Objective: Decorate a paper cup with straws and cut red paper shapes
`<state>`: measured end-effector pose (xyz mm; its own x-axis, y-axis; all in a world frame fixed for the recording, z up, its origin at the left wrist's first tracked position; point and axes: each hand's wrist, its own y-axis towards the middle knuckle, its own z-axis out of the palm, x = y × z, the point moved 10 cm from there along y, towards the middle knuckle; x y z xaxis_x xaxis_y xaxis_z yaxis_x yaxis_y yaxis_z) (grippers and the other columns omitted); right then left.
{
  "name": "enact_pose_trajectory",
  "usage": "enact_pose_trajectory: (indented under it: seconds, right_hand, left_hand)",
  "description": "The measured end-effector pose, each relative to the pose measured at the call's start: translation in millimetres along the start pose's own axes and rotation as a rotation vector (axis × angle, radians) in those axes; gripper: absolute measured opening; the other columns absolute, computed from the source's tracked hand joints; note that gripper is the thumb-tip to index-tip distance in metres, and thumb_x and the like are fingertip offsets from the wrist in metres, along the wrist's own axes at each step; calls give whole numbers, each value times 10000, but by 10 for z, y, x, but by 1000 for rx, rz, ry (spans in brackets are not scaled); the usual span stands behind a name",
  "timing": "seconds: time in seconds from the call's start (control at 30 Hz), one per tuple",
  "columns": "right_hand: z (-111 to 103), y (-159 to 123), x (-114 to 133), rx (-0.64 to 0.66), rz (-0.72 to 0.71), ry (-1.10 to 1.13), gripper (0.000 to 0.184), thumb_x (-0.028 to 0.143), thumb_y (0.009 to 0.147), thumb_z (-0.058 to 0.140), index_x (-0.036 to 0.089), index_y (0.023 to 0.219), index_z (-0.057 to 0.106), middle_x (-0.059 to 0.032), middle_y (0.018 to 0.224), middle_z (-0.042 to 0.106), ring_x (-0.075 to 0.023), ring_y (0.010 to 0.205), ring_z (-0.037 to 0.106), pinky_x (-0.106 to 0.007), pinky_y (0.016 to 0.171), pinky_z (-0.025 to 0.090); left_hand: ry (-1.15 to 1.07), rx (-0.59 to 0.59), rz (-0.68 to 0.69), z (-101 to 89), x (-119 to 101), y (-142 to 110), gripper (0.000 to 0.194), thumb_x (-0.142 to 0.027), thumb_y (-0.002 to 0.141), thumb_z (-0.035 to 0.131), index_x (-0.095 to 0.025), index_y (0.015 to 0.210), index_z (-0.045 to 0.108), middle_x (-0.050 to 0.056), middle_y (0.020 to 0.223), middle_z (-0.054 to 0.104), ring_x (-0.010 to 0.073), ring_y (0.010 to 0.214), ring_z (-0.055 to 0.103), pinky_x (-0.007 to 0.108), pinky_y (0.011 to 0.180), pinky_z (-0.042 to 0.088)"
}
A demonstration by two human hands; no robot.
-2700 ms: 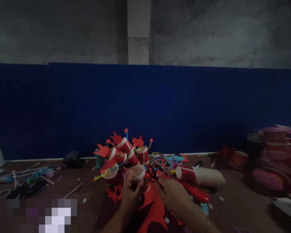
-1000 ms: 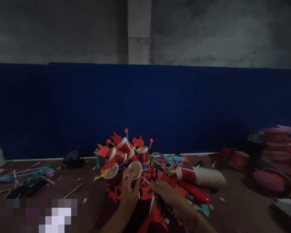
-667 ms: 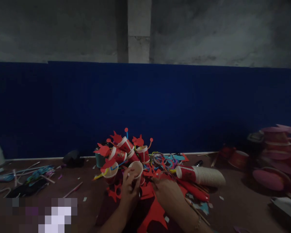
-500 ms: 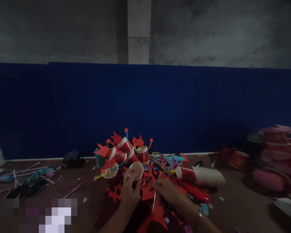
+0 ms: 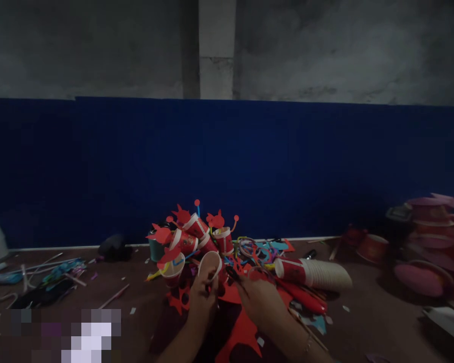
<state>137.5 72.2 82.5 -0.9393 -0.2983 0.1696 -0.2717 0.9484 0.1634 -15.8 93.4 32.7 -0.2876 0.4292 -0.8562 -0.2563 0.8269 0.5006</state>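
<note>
My left hand [image 5: 204, 297] is closed round a red-and-white paper cup [image 5: 211, 262], its mouth tipped towards me. Just right of the cup, my right hand [image 5: 259, 297] is closed on dark-handled scissors [image 5: 232, 275]; their blades are hidden. Red cut paper [image 5: 244, 333] with holes and points lies under both hands. Left of my left hand stands a decorated paper cup [image 5: 172, 269] with a red paper figure and bent straws. More cups with red cutout heads [image 5: 189, 242] are heaped behind it.
A nested stack of paper cups [image 5: 325, 276] lies on its side at right, near a red tube-like item [image 5: 312, 301]. Coloured straws and scraps [image 5: 263, 249] lie behind my hands. Blue-wrapped bits [image 5: 62, 272] are at left, pink and red crafts [image 5: 431, 242] far right, a blue panel [image 5: 227, 166] behind.
My right hand has shifted slightly and turned, bringing the dark handles closer to the cup. The silver blade that pointed down is out of sight. The cup in my left hand has moved slightly left.
</note>
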Motion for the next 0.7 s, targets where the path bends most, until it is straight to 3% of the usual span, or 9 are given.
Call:
enact_pose_trajectory:
  seconds: [0.13, 0.7]
  right_hand:
    - [6, -8, 17, 7, 22, -83, 330, 236, 923, 324, 185, 1027, 633, -113, 755, 724, -248, 683, 692, -248, 518, 400]
    - [19, -26, 13, 23, 52, -56, 334, 249, 933, 311, 174, 991, 631, -118, 759, 722, -260, 698, 692, -259, 526, 405]
  left_hand:
    - [-11, 42, -26, 42, 23, -13, 300, -359, 762, 554, -153, 958, 650, 127, 980, 685, 257, 908, 639, 379, 801, 510]
    - [-78, 46, -92, 70, 190, -3, 341, -380, 726, 606, -145, 970, 651, 122, 993, 689, 267, 950, 627, 401, 851, 486]
